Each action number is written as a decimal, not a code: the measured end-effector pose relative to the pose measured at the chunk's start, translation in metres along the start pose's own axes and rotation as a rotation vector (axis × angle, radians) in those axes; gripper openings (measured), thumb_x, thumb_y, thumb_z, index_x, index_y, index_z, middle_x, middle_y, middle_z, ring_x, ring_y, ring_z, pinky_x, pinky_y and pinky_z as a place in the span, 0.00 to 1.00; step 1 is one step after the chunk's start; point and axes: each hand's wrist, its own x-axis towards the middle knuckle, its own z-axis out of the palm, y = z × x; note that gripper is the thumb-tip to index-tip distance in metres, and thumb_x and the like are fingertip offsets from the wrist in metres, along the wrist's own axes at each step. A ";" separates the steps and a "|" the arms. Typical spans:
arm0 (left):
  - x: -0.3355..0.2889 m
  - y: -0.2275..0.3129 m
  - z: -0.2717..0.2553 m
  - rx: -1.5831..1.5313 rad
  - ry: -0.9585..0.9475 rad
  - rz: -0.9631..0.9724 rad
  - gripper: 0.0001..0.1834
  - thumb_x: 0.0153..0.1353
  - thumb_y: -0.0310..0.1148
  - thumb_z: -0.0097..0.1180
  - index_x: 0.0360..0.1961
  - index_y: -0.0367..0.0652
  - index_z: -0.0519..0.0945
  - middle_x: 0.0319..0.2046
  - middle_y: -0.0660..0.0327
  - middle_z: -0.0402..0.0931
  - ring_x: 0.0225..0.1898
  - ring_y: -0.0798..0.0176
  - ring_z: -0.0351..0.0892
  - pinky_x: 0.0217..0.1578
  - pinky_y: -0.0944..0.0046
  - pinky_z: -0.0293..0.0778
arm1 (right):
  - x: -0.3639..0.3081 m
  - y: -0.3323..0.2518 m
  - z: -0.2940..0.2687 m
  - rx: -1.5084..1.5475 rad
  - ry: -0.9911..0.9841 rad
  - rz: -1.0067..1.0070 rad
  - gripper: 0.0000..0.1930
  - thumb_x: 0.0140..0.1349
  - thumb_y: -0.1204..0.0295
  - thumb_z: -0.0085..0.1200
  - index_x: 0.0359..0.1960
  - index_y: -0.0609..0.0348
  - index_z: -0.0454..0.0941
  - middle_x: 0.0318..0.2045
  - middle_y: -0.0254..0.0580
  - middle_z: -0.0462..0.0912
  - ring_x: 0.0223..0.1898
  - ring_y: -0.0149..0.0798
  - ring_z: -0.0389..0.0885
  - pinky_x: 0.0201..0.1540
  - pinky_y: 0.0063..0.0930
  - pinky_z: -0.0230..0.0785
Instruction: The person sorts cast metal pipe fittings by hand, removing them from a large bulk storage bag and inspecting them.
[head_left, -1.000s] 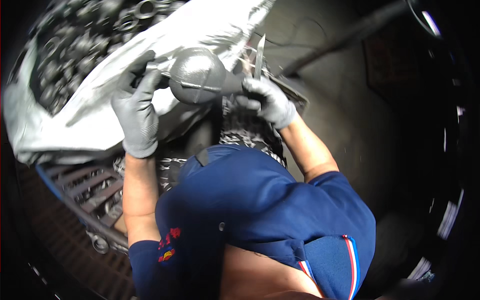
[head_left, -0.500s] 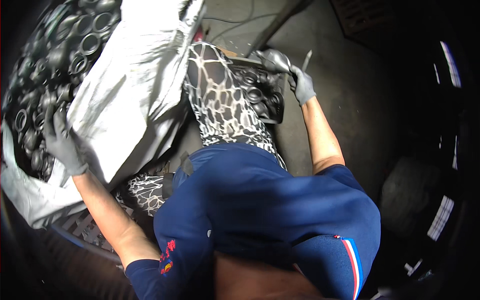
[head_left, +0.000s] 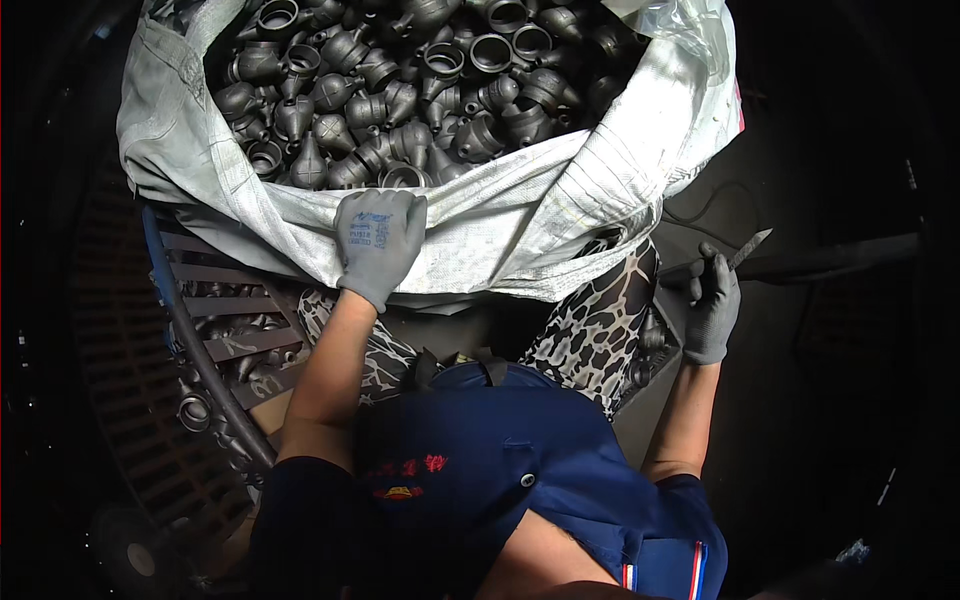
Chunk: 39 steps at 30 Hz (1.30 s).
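A big white woven sack [head_left: 555, 205] lies open in front of me, filled with dark grey hollow parts [head_left: 375, 105] that have round mouths and bulb-shaped bodies. My left hand [head_left: 380, 245], in a grey glove, is closed over the sack's near rim, its fingertips hidden behind the fabric folds. To the right of the sack, my gloved right hand [head_left: 713, 310] grips a slim, pointed knife [head_left: 750, 248]. Its blade sticks out past the fingers, up and to the right, and its handle is hidden in the hand. No dark part shows in that hand.
Left of my legs stands a slatted metal container [head_left: 225, 310] with more dark parts under its bars. Beside my right leg, part of a crate [head_left: 650, 370] holding dark parts is visible. A dark beam [head_left: 840, 262] runs off right of the knife, and a cable [head_left: 715, 205] curves across the floor.
The view has swung toward the sack. My left hand has gone from among the parts to the sack's rim. The dark part is gone from my right hand; the knife stays there.
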 end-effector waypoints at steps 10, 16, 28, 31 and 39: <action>-0.009 -0.012 0.012 -0.096 0.122 -0.026 0.13 0.52 0.38 0.55 0.15 0.45 0.75 0.15 0.59 0.72 0.22 0.56 0.72 0.38 0.55 0.67 | 0.055 0.004 0.334 -0.981 -1.120 -0.296 0.17 0.55 0.64 0.58 0.39 0.67 0.79 0.24 0.43 0.81 0.29 0.33 0.79 0.36 0.27 0.72; -0.009 -0.020 0.025 -0.177 0.146 -0.012 0.12 0.51 0.39 0.56 0.17 0.44 0.75 0.15 0.59 0.71 0.22 0.57 0.71 0.37 0.56 0.67 | 0.061 0.098 0.402 -1.611 -1.228 -0.375 0.29 0.53 0.49 0.54 0.47 0.61 0.78 0.47 0.53 0.79 0.51 0.48 0.77 0.51 0.34 0.69; -0.005 -0.025 0.036 -0.183 -0.001 -0.019 0.15 0.54 0.41 0.53 0.38 0.44 0.77 0.24 0.60 0.75 0.30 0.58 0.75 0.45 0.52 0.67 | 0.108 0.177 0.394 -1.410 -1.010 -0.565 0.12 0.53 0.68 0.52 0.37 0.52 0.83 0.39 0.54 0.82 0.44 0.53 0.80 0.48 0.42 0.72; -0.007 -0.028 0.032 -0.282 0.192 0.046 0.21 0.54 0.42 0.53 0.46 0.44 0.77 0.35 0.59 0.77 0.39 0.56 0.74 0.51 0.49 0.64 | 0.110 0.132 0.400 -1.114 -0.606 -0.667 0.14 0.51 0.67 0.52 0.38 0.55 0.82 0.35 0.55 0.82 0.40 0.51 0.81 0.46 0.42 0.73; 0.015 -0.044 0.086 0.035 -0.028 0.065 0.31 0.57 0.45 0.50 0.62 0.48 0.65 0.62 0.53 0.61 0.64 0.49 0.56 0.64 0.47 0.47 | 0.062 0.005 0.349 0.138 -0.676 0.158 0.04 0.54 0.74 0.55 0.26 0.61 0.80 0.18 0.33 0.79 0.17 0.22 0.73 0.17 0.14 0.62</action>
